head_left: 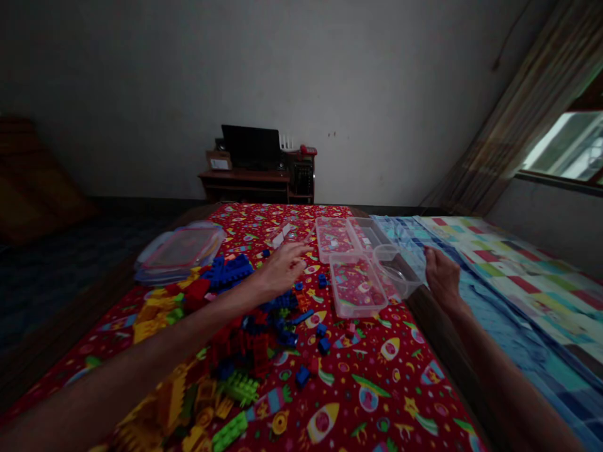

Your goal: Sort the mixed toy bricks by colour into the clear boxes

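My left hand reaches over the pile of toy building blocks, its index finger stretched toward the clear plastic containers and the other fingers loosely bent. Nothing can be made out in it. Beside the fingertips stands a clear divided container, and a clear rectangular container sits nearer to me. My right hand is closed above the blue bedding, to the right of a tilted clear container. Whatever its fingers hold is too small or hidden to name. Several loose blue bricks lie below the containers.
A stack of plastic lids lies at the left on the red rocket-print cloth. A white card rests behind my left hand. Patterned bedding borders the right side. A desk with a monitor stands by the wall.
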`<state>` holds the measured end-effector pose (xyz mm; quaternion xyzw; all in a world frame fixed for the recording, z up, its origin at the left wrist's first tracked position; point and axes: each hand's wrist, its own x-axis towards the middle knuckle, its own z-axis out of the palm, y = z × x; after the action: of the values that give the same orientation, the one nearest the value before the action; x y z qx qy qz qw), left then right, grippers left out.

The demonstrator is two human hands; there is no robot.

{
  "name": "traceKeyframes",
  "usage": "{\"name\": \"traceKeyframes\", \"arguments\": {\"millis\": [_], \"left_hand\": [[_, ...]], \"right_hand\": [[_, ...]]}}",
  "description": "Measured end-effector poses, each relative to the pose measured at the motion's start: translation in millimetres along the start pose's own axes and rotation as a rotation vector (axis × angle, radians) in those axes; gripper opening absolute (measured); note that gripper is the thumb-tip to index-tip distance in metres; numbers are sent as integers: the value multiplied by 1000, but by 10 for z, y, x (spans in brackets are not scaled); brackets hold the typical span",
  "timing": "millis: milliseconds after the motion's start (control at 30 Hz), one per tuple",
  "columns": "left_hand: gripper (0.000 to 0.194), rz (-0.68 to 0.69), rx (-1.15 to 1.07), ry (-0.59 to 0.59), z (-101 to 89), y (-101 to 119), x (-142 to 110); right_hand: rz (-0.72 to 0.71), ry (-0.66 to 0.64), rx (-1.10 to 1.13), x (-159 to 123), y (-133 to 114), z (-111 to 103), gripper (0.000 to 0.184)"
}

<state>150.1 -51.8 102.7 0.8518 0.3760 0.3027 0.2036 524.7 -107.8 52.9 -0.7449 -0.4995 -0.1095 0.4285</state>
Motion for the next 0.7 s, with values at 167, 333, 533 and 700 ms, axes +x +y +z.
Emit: {"name": "traceKeyframes", "arguments": {"millis": [167, 333, 533, 700], "left_hand": [[36, 10, 293, 131, -823, -219, -472], [35, -104, 374, 166, -1084, -480, -979], [35, -181, 360, 243, -1176, -706, -1276], [35, -170, 297, 317, -1241, -914, -1341]], "right_hand": [[-303, -361, 351, -493, -889, 1, 37], [-644, -550, 339, -790, -1641, 349, 37], [-793, -530, -7, -473, -2098, 1134, 39], [-865, -640, -350, -318, -2323, 1602, 31]]}}
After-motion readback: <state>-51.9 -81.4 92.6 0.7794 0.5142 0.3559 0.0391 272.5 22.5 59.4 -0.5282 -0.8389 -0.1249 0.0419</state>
